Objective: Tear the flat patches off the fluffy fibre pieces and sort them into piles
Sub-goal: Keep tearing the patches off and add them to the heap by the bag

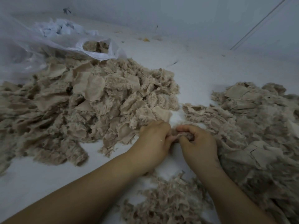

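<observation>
My left hand (153,139) and my right hand (198,143) meet at the centre of the view, fingers curled, both gripping one small beige fluffy fibre piece (175,136) between them. Most of that piece is hidden inside my fingers. A large heap of beige fluffy pieces with flat patches (84,101) lies to the left, touching my left hand. Another beige pile (252,126) spreads along the right, beside my right hand. A smaller fluffy pile (165,202) lies between my forearms at the bottom.
All of it lies on a white surface (194,68). A clear plastic bag (97,50) holding more beige fibre lies at the back left, with white scraps (61,29) behind it. A white wall rises at the back.
</observation>
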### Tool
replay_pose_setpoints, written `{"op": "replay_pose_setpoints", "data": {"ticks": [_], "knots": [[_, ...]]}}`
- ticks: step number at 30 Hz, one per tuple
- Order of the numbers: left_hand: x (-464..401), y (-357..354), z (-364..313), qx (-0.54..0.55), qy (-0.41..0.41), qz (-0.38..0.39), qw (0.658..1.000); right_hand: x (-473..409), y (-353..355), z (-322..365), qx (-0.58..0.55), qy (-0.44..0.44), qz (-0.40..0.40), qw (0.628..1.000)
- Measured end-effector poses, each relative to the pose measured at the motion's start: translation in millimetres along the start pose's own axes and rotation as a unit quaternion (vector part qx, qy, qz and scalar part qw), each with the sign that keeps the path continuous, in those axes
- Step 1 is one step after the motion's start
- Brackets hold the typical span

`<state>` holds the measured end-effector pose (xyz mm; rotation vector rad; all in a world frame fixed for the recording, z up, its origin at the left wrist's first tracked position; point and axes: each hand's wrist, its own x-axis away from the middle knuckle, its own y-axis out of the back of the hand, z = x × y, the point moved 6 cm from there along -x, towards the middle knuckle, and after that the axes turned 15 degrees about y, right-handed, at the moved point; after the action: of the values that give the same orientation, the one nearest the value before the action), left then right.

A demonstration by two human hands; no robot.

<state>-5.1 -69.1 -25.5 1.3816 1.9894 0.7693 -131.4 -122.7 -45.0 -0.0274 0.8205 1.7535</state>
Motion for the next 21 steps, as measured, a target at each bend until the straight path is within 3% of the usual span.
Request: {"op": "replay_pose_setpoints", "data": {"ticks": [3,8,13,21], "knots": [[1.8,-4.6,-5.2,-0.005,-0.029,0.001,1.000,-0.2,3.2,-1.0,-0.017,-0.007,-0.024,1.000],[-9.2,-10.7,-2.1,-0.041,-0.006,-0.026,0.999,1.5,2.7,-1.7,-0.027,-0.013,-0.033,0.999],[5.2,-4.8,-4.5,-0.026,-0.076,-0.077,0.994,-0.8,3.3,-5.0,0.043,-0.004,-0.009,0.999],[19.1,19.5,-8.5,0.190,-0.077,-0.138,0.969,-4.3,2.4,-11.7,0.088,-0.002,0.007,0.996]]}}
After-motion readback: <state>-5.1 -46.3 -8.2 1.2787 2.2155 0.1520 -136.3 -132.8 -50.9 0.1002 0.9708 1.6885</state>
